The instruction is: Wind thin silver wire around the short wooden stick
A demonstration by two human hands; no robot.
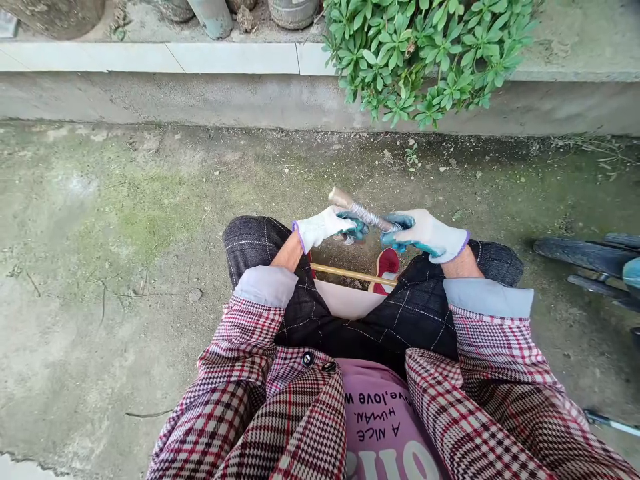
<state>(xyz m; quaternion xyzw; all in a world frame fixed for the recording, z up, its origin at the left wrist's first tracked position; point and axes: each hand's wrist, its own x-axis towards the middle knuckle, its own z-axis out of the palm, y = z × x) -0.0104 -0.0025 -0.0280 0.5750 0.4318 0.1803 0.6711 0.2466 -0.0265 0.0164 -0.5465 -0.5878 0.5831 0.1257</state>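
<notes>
I sit with my knees apart over a concrete ground. Both hands wear white gloves with blue-green palms. My left hand (327, 228) and my right hand (423, 233) are closed on a short wooden stick (343, 198) wrapped in silvery wire (369, 216). The stick's bare end points up and to the left beyond my left hand. A thin wooden rod (350, 274) lies across between my legs, below the hands. A red shoe (386, 264) shows under my right hand.
A concrete kerb runs across the far side, with a leafy green plant (425, 53) hanging over it and pots behind. Dark metal parts (590, 257) lie at the right edge. Mossy concrete spreads to the left.
</notes>
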